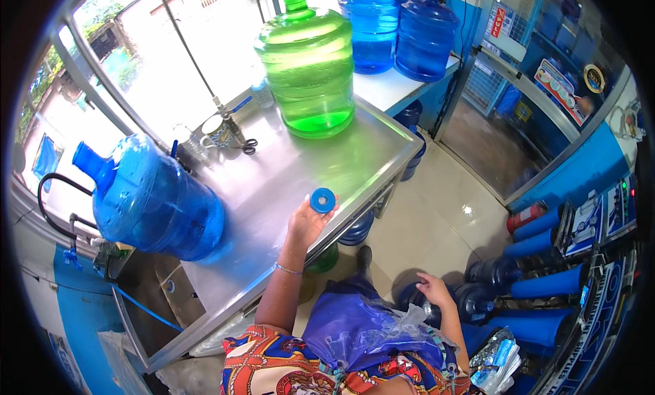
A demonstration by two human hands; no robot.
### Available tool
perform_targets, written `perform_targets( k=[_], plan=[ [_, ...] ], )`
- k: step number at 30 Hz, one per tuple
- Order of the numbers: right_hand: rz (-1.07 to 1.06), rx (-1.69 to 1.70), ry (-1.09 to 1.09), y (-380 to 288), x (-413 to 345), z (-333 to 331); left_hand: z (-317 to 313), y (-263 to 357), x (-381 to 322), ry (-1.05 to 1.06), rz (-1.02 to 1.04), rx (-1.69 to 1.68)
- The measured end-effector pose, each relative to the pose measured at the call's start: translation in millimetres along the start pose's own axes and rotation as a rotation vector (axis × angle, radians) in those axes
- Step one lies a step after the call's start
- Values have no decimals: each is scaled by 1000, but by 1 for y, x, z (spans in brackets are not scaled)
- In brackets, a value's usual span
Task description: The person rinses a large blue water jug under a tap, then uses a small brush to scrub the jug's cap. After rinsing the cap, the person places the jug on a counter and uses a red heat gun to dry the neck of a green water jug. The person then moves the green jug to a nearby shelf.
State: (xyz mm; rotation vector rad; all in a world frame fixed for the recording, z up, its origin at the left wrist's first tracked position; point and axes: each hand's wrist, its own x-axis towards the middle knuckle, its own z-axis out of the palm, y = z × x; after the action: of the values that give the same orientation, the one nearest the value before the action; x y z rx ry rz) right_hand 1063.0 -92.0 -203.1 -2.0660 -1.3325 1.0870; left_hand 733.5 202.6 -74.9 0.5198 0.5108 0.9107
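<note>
My left hand [308, 222] holds a round blue bottle cap [323, 200] at its fingertips, over the front edge of the steel table [256, 185]. My right hand [434, 289] hangs over the floor at my right side, its fingers partly spread, with nothing seen in it. On the table beyond my left hand stands a large green water jug [312, 72]. A large blue water jug [158, 200] stands at the table's left, beside the sink.
A patterned mug [217, 132] and black-handled scissors [249, 146] lie near the window. Blue jugs [426, 36] stand on a white counter [381, 90]. A sink basin [153, 292] is at left. More jugs [473, 303], blue filter cylinders [547, 281] and a fire extinguisher [526, 217] line the right side.
</note>
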Motion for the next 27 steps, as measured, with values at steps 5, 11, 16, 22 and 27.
perform_targets(
  k=[5, 11, 16, 22, 27],
  plan=[
    [-57, -66, -26, -31, 38, -38, 20, -17, 54, -100, -66, -82],
    [-115, -132, -10, -66, 99, -98, 37, -14, 119, -227, -83, -215],
    [-176, -212, -3, -96, 156, -130, 46, -5, 162, -232, -71, -198],
    [-277, -244, -62, -124, 204, -139, 47, 2, 185, -69, -12, 69],
    [-408, -208, -221, -151, 237, -139, 24, 0, 153, 132, 34, 2]
  ],
)
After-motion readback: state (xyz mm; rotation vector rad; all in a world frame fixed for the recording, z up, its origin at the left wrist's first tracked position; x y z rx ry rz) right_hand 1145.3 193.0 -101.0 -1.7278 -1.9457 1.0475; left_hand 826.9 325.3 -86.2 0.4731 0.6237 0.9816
